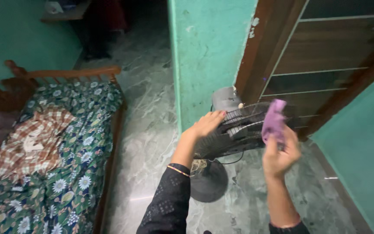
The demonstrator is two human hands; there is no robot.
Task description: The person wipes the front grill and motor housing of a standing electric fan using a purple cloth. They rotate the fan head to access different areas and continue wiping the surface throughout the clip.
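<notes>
A dark pedestal fan point(239, 130) stands on the floor by the green wall corner, its wire grille tilted upward and its round base point(208, 182) below. My left hand point(206, 123) rests flat on the left rim of the grille, fingers spread over the wires. My right hand point(280, 154) is raised in front of the grille's right side and grips a small purple cloth point(273, 120), which hangs against the grille. The grey motor housing point(226, 99) shows behind the grille.
A wooden-framed bed point(66, 73) with a green floral sheet point(72, 173) and a checked cloth point(35, 138) fills the left. A brown wooden door point(321, 60) stands behind the fan. Green walls point(208, 52) flank a marble floor point(148, 130) running into a dark room.
</notes>
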